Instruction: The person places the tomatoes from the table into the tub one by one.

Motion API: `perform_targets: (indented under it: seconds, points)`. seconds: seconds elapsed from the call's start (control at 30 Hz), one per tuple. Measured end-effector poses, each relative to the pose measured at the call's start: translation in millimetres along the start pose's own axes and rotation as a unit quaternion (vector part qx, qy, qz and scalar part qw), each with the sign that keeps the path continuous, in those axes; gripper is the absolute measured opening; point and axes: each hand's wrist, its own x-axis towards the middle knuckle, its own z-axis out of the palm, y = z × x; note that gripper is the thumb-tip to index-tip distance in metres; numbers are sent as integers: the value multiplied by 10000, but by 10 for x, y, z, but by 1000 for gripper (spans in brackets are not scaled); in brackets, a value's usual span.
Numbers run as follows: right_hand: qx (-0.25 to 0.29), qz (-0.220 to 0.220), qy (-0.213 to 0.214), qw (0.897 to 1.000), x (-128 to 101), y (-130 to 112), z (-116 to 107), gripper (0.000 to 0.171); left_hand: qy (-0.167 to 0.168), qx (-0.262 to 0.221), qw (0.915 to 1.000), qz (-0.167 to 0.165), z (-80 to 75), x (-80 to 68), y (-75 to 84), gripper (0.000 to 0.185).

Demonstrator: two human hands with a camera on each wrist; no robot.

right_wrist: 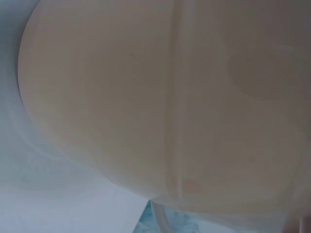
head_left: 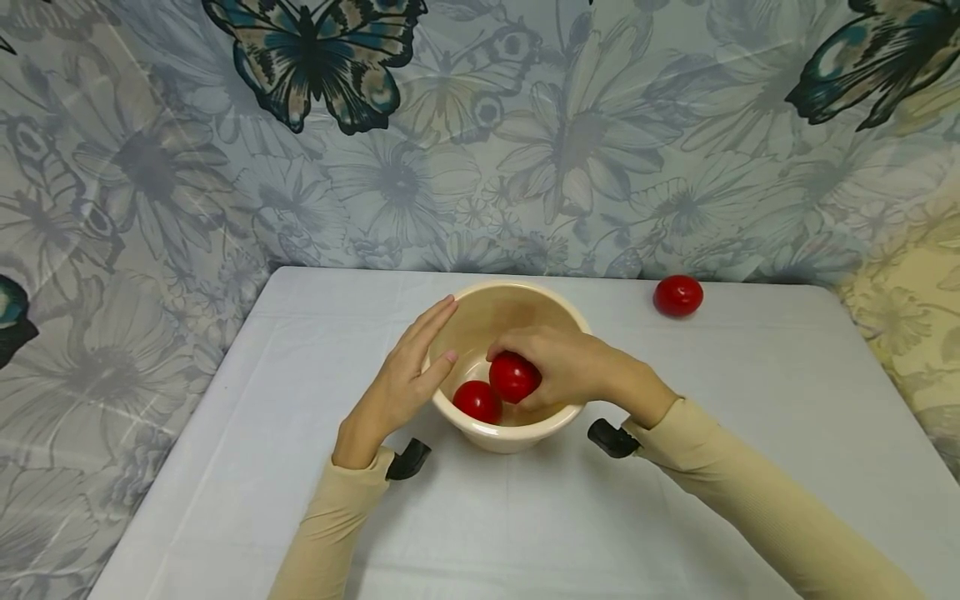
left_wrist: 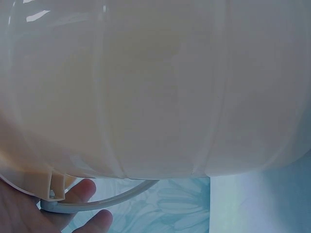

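Note:
A cream plastic bucket (head_left: 504,432) stands upright on the table, its side filling most of the left wrist view. My left hand (head_left: 405,367) lies along the bucket's left rim, fingers extended and thumb over the edge. In the left wrist view, some left fingers (left_wrist: 81,191) show beside the bucket's handle (left_wrist: 104,203). Reaching over the right rim, my right hand (head_left: 566,362) grips a glossy red tomato (head_left: 514,377) inside the bucket. Another red tomato (head_left: 477,402) lies in the bucket, just left of the held one. In the right wrist view the bucket wall (right_wrist: 121,107) hides nearly all of that hand.
A third red tomato (head_left: 678,296) lies near the table's back edge, to the right of the bucket. White cloth covers the table (head_left: 750,400). Behind it hangs a patterned curtain (head_left: 585,150) with butterflies and flowers.

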Motion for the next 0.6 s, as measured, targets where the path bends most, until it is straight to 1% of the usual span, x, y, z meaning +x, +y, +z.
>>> perform_targets:
  seconds: [0.1,0.3,0.6]
  points:
    - [-32,49,-58,10000,-6,-7,2,56,11,-1,10000,13,6,1,-5,59]
    - [-30,114,-249,9996,8,2,2,46,35,25,10000,18,4,-2,-9,59]
    - [-82,134,-605,9980,35,16,6,44,56,20,9999,94,2,-9,6,59]
